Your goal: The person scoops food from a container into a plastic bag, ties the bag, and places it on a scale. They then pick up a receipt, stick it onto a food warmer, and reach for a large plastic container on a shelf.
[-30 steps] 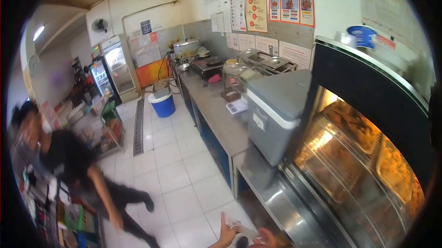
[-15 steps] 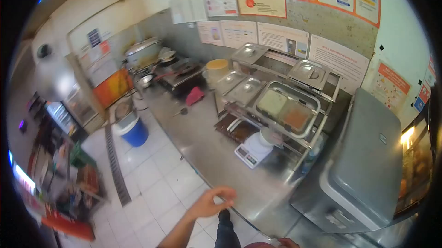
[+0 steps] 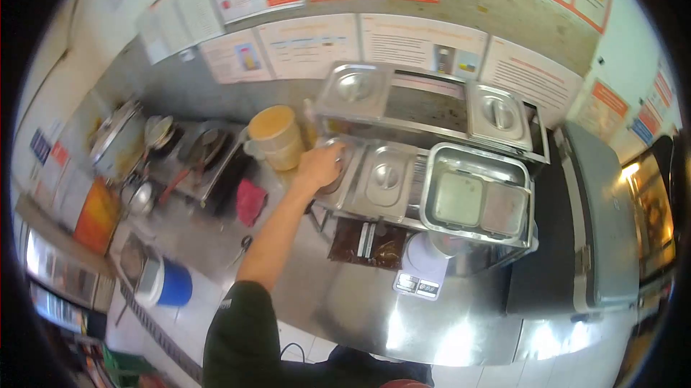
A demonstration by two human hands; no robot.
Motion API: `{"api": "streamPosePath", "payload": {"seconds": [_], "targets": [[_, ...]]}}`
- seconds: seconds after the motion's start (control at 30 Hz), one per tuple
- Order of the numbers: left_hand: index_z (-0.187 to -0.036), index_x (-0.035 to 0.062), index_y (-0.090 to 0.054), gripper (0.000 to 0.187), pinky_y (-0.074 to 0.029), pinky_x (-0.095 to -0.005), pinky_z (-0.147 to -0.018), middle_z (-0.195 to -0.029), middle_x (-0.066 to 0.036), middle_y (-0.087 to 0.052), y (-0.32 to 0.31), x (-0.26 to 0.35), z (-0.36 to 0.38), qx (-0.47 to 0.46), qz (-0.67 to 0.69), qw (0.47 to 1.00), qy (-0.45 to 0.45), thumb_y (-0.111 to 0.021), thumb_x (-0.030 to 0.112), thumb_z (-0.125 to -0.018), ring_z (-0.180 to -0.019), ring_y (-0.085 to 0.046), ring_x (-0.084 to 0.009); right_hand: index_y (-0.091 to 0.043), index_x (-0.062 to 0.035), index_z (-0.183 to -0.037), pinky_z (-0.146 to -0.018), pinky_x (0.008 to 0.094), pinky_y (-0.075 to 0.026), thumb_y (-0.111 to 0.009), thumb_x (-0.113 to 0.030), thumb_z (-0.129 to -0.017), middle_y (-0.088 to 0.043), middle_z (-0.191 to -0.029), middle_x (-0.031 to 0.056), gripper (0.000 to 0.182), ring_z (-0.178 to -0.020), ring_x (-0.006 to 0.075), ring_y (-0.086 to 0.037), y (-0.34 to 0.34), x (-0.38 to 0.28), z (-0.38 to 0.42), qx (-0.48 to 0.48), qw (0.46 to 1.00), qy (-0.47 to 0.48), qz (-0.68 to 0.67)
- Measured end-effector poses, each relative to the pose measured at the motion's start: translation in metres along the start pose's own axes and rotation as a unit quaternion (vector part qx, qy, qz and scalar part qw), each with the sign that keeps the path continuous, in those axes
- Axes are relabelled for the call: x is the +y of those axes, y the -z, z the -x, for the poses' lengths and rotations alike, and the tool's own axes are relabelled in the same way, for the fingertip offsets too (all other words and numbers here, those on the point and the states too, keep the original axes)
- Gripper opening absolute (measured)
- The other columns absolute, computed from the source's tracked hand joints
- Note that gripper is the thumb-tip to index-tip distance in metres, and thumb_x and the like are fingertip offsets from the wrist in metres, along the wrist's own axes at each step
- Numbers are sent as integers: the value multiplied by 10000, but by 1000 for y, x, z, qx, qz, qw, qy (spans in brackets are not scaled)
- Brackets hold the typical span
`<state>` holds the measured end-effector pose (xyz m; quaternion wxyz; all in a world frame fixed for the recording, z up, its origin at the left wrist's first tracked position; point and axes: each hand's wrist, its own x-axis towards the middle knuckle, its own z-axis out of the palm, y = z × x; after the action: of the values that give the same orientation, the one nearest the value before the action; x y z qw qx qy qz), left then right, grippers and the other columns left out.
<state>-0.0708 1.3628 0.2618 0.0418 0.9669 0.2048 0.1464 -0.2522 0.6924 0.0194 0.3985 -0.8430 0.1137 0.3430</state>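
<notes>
My left hand [image 3: 319,170], reaching out from a dark green sleeve, has its fingers curled on the handle of a steel pan lid [image 3: 338,190] at the left end of the lower rack row. The handle is mostly hidden under the fingers. Right beside it lies a second steel lid [image 3: 385,179] with its handle free. Farther right, a steel tray [image 3: 430,208] holds two containers, one with pale green contents and one with pinkish brown contents. My right hand is out of view. At the bottom edge is a reddish thing [image 3: 404,384] that I cannot make out.
Below the rack are a white digital scale [image 3: 417,273] and a dark brown packet [image 3: 367,244]. A yellowish bucket [image 3: 276,140], pink cloth [image 3: 251,202] and stove [image 3: 216,143] with pans stand left. A large grey cooler [image 3: 601,222] stands right. Two lids rest on the upper shelf.
My left hand has moved from the counter's front edge up to the left pan lid and taken hold of its handle. The view has turned towards the rack. My right hand has left view.
</notes>
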Motion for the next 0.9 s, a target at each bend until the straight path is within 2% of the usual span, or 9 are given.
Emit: {"api": "streamPosePath", "payload": {"seconds": [0.13,0.2,0.3,0.37,0.5,0.63,0.7,0.8,0.9], "targets": [[-1197,183,-534,431,-489,-471,-750,-918,-168,-650,8,-7,-14,-50,53,997,-38,-558,213,-768,-884,-623,-348,-618,-62,-1065,-838,373,-466,-544,-323,-871,-648,-1013,161,333,-957,284,-602,-43,-64,8,-2,999,9,-52],[-1196,161,-549,428,-491,-446,-700,-869,-157,-656,25,-4,-10,-26,64,995,-69,-566,181,-768,-790,-628,-347,-612,-59,-1072,-842,372,-464,-541,-329,-872,-646,-1018,162,343,-963,282,-600,-59,-84,10,0,998,7,-68],[-1200,130,-561,435,-479,-382,-634,-808,-134,-650,58,-22,13,-41,158,986,-30,-573,112,-765,-666,-622,-292,-605,-55,-1082,-848,371,-461,-536,-339,-874,-642,-1026,163,358,-971,279,-596,-78,-94,8,2,997,-8,-77],[-1212,102,-559,466,-431,-285,-563,-706,-75,-605,79,-33,30,14,308,951,-18,-562,6,-756,-555,-555,-161,-599,-52,-1089,-852,370,-459,-533,-345,-875,-640,-1031,163,369,-977,277,-594,-89,-101,5,0,997,-22,-74],[-1219,57,-545,498,-358,-200,-525,-655,-5,-512,80,-73,59,103,401,910,24,-539,-85,-742,-545,-443,-45,-589,-47,-1103,-861,368,-454,-526,-357,-877,-636,-1041,165,389,-988,274,-589,-100,-109,1,14,996,-62,-66],[-1217,50,-544,491,-369,-206,-524,-668,-6,-523,66,-89,71,81,449,886,75,-539,-78,-744,-551,-456,-53,-578,-41,-1117,-869,366,-450,-519,-370,-880,-631,-1051,166,410,-999,270,-585,-105,-114,2,22,993,-91,-70],[-1226,52,-538,504,-377,-207,-526,-674,-3,-523,67,-88,68,48,391,917,66,-536,-81,-740,-562,-461,-54,-573,-38,-1124,-873,365,-448,-516,-376,-881,-629,-1057,167,420,-1005,268,-582,-106,-114,5,22,992,-100,-76],[-1236,56,-530,522,-386,-209,-532,-666,-9,-526,65,-84,64,36,385,920,66,-538,-84,-733,-567,-464,-52,-565,-34,-1134,-879,363,-444,-511,-386,-883,-626,-1064,168,436,-1013,266,-579,-107,-110,12,26,990,-109,-85],[-1236,40,-529,494,-424,-201,-579,-779,-9,-581,49,-94,84,73,423,901,70,-553,-68,-755,-639,-528,-64,-558,-30,-1145,-885,362,-441,-506,-395,-885,-622,-1072,169,451,-1022,263,-575,-109,-106,26,31,987,-118,-104]]}}
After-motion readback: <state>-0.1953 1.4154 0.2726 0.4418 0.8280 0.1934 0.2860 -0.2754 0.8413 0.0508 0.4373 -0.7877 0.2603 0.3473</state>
